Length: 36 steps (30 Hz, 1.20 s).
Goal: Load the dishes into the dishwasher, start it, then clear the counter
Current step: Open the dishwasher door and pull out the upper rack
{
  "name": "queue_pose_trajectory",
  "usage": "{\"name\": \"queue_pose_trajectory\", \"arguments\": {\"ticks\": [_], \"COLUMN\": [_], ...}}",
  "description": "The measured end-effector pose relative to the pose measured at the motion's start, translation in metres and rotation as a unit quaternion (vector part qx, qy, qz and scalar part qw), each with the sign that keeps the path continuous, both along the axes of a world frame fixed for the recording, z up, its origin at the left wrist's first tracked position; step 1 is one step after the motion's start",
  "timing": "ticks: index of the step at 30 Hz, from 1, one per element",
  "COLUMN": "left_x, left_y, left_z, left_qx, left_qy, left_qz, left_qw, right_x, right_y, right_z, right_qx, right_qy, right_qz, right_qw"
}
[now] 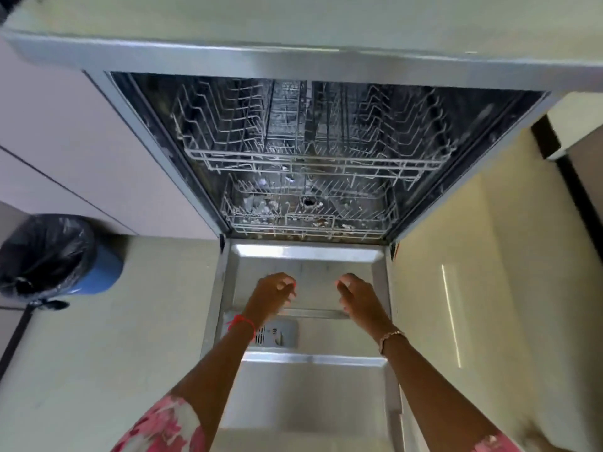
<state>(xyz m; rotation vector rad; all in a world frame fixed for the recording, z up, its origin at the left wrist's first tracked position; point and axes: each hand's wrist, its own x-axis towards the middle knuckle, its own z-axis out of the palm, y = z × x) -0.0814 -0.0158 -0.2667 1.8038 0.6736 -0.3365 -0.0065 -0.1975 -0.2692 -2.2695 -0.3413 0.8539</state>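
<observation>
**Desk:** Where's the dishwasher on your feed?

**Operator:** Dead centre. I'm looking down into the dishwasher (pixel 148 138), set under the countertop (pixel 293 17). Its door (pixel 310 386) is dropped fully open and lies flat toward me, steel inner face up. The upper rack (pixel 310 158) sits inside the tub, and the lower rack (pixel 310 223) sits below it, nearer the door hinge. I can see pale scraps scattered around the bottom of the lower rack, too small for me to say what they are.

**Desk:** And the hands?

**Operator:** Both are over the far half of the door, just short of the lower rack. The left hand (pixel 274 290) has its fingers loosely curled with nothing in them. The right hand (pixel 357 295) looks the same: relaxed curl, gripping nothing. They're near each other but apart. I can't tell whether either one touches the door.

**Desk:** Anything on the door itself?

**Operator:** The grey detergent dispenser (pixel 277 334) is just beside my left wrist. That wrist has a red thread (pixel 243 322) on it, and the right wrist has a thin gold bracelet (pixel 391 336). A pink floral sleeve (pixel 163 425) shows at the bottom left.

**Desk:** Surroundings?

**Operator:** There are pale cabinet fronts (pixel 65 141) to the left of the machine. A blue bin (pixel 101 272) lined with a black bag stands on the light floor (pixel 130 321), well apart from the door.
</observation>
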Motion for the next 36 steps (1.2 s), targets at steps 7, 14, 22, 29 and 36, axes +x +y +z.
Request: {"name": "queue_pose_trajectory", "arguments": {"ticks": [7,14,22,29,36], "left_x": [0.076,0.125,0.154,0.139,0.06], "left_y": [0.049,0.062,0.066,0.056,0.016], "left_z": [-0.059,-0.117,-0.142,-0.147,-0.145], "left_qx": [-0.082,-0.125,-0.103,-0.055,-0.041], "left_qy": [0.044,0.011,0.041,0.026,0.01], "left_qz": [0.074,0.123,0.064,0.114,0.163], "left_qw": [0.993,0.984,0.992,0.992,0.986], "right_x": [0.065,0.118,0.147,0.141,0.063], "right_y": [0.027,0.057,0.087,0.08,0.05], "right_z": [-0.056,-0.117,-0.134,-0.145,-0.148], "right_qx": [0.06,0.134,0.135,0.059,0.066], "right_qy": [0.116,0.148,0.185,0.128,0.147], "right_qz": [-0.166,-0.281,-0.222,-0.191,-0.277], "right_qw": [0.977,0.939,0.948,0.971,0.947]}}
